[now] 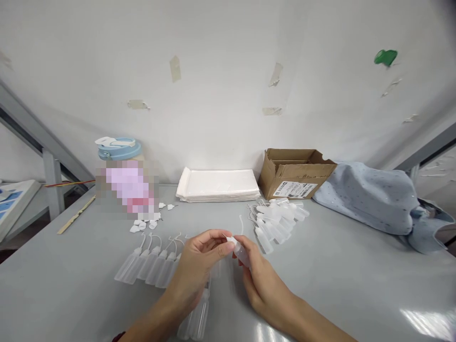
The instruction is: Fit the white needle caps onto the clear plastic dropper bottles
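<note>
My right hand (261, 273) is wrapped round a small translucent squeeze bottle (242, 256), which is tilted with its neck toward my left hand. With thumb and fingers, my left hand (204, 251) pinches a white cap with a thin metal needle tip (231, 240) at the bottle's mouth. Whether the cap is fully seated cannot be seen. A thin white strap (241, 223) sticks up behind the bottle. Left of my hands lies a row of similar bottles (151, 266), partly hidden by my left hand. Two or so more bottles (199, 316) lie under my left forearm.
Several loose white needle caps (142, 225) lie at the left, by a blue-lidded cup (123, 149). A pile of bottles (278, 221) is at the right, before an open cardboard box (295, 178). White padded envelopes (221, 185) and a light-blue cloth (370, 199) sit along the wall.
</note>
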Motion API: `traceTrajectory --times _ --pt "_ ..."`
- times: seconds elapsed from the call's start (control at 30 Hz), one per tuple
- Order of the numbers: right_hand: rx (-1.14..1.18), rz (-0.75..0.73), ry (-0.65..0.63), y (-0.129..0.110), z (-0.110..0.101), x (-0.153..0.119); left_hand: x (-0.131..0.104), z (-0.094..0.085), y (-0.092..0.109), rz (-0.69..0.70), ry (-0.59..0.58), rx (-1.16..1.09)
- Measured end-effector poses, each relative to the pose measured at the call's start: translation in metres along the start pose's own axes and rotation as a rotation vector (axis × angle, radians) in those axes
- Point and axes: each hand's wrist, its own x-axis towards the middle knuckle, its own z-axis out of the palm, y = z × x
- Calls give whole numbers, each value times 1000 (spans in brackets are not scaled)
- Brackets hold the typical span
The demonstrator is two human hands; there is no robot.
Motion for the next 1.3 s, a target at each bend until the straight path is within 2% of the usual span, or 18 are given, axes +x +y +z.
traceTrajectory --times 0.13,0.23,0.47,0.6,0.77,0.93,1.07,1.13,1.3 --pt "-98 -53 47 10 5 -4 2 -4 1 5 -53 120" --pt "-103 -38 63 13 5 -6 3 -7 2 46 -118 207" --pt "-47 90 55 5 -2 -5 4 -8 5 352 -181 446" --pt "-43 77 40 2 -2 -5 3 -8 8 406 -204 570" --pt "-78 63 57 1 -4 -4 2 -7 7 351 -187 527" --pt "-130 -13 109 -6 -7 -2 2 -6 6 160 -115 394" --pt "-186 -70 119 -9 -9 -1 1 -7 8 54 -189 482" --pt "-161 -25 114 -7 -11 -1 0 -7 6 102 -220 547" --pt "-6 133 57 -3 -16 0 0 -5 -4 409 -227 672"
